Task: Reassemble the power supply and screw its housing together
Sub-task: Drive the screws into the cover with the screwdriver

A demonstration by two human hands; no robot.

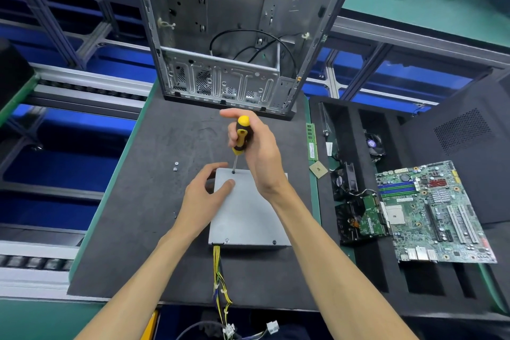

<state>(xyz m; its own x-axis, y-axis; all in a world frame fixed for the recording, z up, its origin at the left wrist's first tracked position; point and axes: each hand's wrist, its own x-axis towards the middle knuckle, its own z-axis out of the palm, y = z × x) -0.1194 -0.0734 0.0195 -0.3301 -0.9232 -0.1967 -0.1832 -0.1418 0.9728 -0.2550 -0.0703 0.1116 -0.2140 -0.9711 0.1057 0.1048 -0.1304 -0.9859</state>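
The grey metal power supply (245, 215) lies flat on the dark mat, its yellow cable bundle (218, 279) trailing toward me. My right hand (259, 152) grips a yellow and black screwdriver (240, 134) held upright, its tip set in a screw hole at the housing's far left corner (233, 172). My left hand (205, 196) rests on the housing's far left edge, thumb on the top plate and fingers curled round the corner. A screw (226, 240) sits in the near edge of the housing. Two loose screws (175, 166) lie on the mat to the left.
An empty computer case (234, 36) stands open at the back of the mat. To the right, a black foam tray (358, 130) holds a RAM stick (311, 141), a CPU (318, 169), fans and a motherboard (433, 212). A conveyor frame runs along the left.
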